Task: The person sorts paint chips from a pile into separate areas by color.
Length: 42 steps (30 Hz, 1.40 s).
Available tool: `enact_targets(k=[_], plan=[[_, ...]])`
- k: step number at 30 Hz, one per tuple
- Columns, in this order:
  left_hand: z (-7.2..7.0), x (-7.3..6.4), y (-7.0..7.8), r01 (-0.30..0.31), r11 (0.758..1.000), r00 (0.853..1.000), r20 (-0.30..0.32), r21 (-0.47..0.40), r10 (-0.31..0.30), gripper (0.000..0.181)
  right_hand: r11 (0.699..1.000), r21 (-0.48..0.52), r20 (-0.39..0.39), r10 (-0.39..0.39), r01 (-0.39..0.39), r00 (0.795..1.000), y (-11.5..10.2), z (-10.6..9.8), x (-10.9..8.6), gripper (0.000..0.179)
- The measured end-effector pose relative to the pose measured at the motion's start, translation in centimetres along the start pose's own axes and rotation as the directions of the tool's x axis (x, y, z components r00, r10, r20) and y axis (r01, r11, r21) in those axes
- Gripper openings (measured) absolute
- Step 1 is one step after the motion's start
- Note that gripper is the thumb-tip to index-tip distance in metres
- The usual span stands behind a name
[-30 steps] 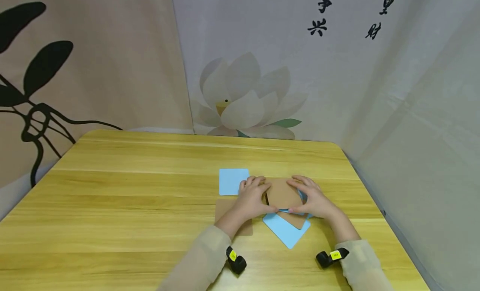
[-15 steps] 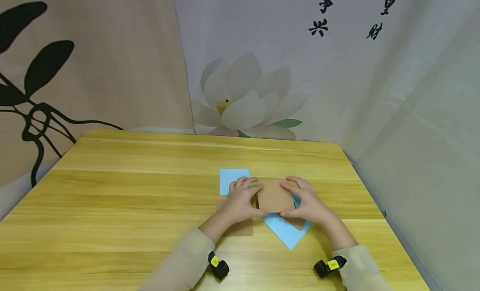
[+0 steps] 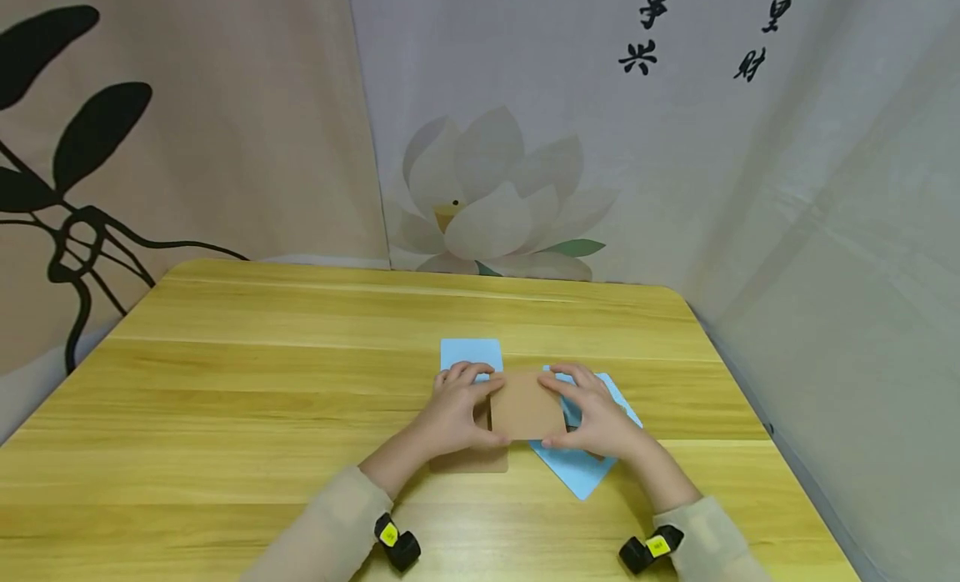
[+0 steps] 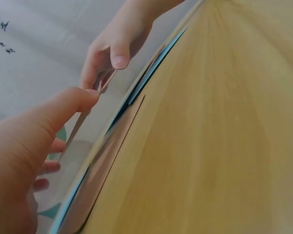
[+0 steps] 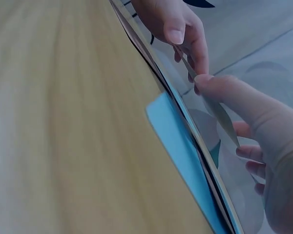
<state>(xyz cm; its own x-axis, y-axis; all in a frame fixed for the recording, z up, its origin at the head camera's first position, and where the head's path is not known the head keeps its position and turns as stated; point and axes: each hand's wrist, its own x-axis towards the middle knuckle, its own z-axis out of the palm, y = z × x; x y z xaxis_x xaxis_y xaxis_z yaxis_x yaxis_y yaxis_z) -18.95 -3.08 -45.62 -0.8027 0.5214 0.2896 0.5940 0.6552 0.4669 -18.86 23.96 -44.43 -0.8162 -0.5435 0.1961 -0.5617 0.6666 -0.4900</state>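
A thin brown square card (image 3: 527, 405) is held up by both hands, lifted above the table. My left hand (image 3: 453, 413) pinches its left side and my right hand (image 3: 596, 415) its right side, thumbs at the near edge and fingers on the far part. In the right wrist view the held card (image 5: 223, 124) shows edge-on, clear of the tabletop. Beneath the left hand lies another brown card (image 3: 471, 460), partly covered, with a blue card (image 3: 470, 353) just beyond. Under the right hand is a loose, fanned pile with a blue card (image 3: 579, 475) sticking out nearest.
The cards lie on a wooden table (image 3: 225, 415) with rounded far corners. A printed cloth backdrop (image 3: 495, 82) stands close behind it. Each forearm carries a small black wrist camera (image 3: 397, 544).
Both hands have carried the brown card left and slightly nearer, off the pile on the right towards the brown card on the left. More of the blue cards in that pile now shows.
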Motion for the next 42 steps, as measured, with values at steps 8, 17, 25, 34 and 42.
enact_targets(k=[8,17,25,34,42], plan=[[-1.3,-1.7,-0.5,0.004,1.0,0.999,0.038,-0.02,-0.004,0.084,0.999,0.034,0.041,-0.02,0.019,0.999,-1.5,0.9,0.0,0.086],[-2.3,-3.5,-1.3,-0.003,1.0,0.997,0.079,-0.006,0.004,0.085,0.998,0.047,0.088,-0.056,0.052,0.995,-2.6,2.2,0.3,0.086],[-3.0,-5.0,-2.2,0.008,1.0,0.993,0.117,0.013,-0.01,0.091,0.998,0.049,0.12,-0.053,0.048,0.991,-4.2,3.5,0.6,0.087],[-3.7,-6.2,-2.7,0.032,0.999,0.988,0.148,0.007,-0.032,0.09,0.999,0.048,0.145,-0.021,0.014,0.989,-5.7,4.3,0.8,0.086],[-4.0,-6.6,-2.9,0.046,0.999,0.986,0.16,0.002,-0.046,0.09,0.999,0.035,0.162,-0.015,0.01,0.987,-6.0,4.7,1.0,0.083]])
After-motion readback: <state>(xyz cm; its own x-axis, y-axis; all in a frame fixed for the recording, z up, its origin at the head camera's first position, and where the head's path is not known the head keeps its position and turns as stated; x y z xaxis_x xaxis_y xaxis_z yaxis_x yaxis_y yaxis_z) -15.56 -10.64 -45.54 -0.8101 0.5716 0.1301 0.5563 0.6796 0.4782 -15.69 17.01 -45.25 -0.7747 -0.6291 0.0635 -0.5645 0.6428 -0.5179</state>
